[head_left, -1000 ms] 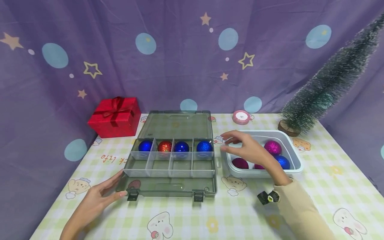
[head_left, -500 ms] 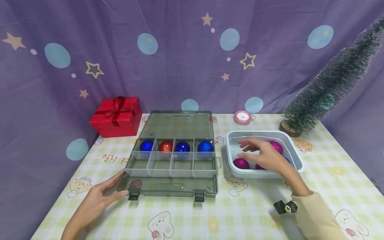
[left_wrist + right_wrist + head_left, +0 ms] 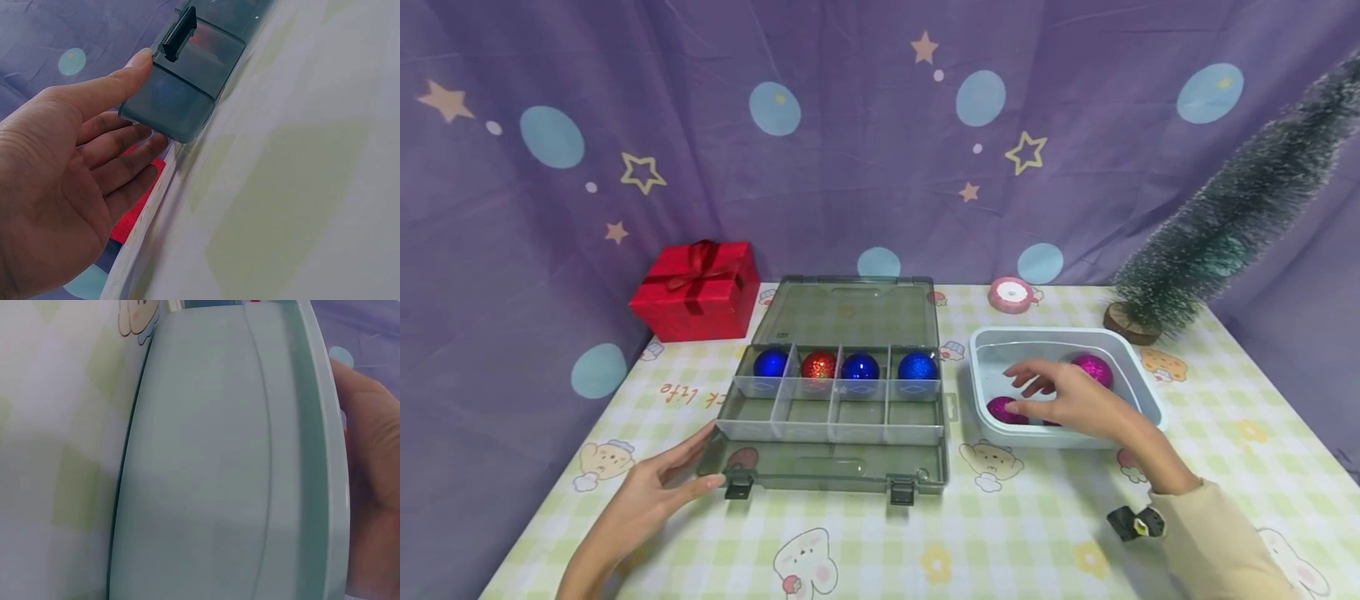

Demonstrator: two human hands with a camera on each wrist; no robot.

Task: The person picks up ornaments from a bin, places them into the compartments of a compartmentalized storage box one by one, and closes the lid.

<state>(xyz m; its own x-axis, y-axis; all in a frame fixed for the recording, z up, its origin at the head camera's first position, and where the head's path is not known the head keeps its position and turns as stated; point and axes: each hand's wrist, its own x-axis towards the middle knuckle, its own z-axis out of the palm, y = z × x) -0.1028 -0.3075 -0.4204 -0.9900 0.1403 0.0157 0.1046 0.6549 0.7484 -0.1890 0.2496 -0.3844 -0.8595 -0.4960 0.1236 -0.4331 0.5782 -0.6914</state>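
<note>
A clear grey compartment box [image 3: 842,454] lies with its lid [image 3: 850,312] raised; its rear row holds two shiny blue ornament balls, a glittery blue one [image 3: 917,367] and a glittery red one [image 3: 818,367]. My left hand [image 3: 638,500] holds the box's front left corner, thumb by the latch [image 3: 178,34], fingers along the end wall. Inside the pale blue tub [image 3: 1000,429] my right hand [image 3: 1078,400] hovers, fingers loosely bent, thumb over a glittery magenta ball [image 3: 1000,410]. Behind that hand shows another magenta ball [image 3: 1096,370]. The tub wall mostly hides the hand in the right wrist view.
A red gift box [image 3: 696,292] stands at the back left. Behind the tub lies a pink ribbon roll [image 3: 1011,295], and a small frosted tree [image 3: 1195,258] leans at the back right. A purple curtain [image 3: 850,167] hangs behind the checked tablecloth [image 3: 880,550].
My right hand has moved right and down from the tub's left rim into the tub, toward the magenta balls. The left hand has stayed at the compartment box's corner.
</note>
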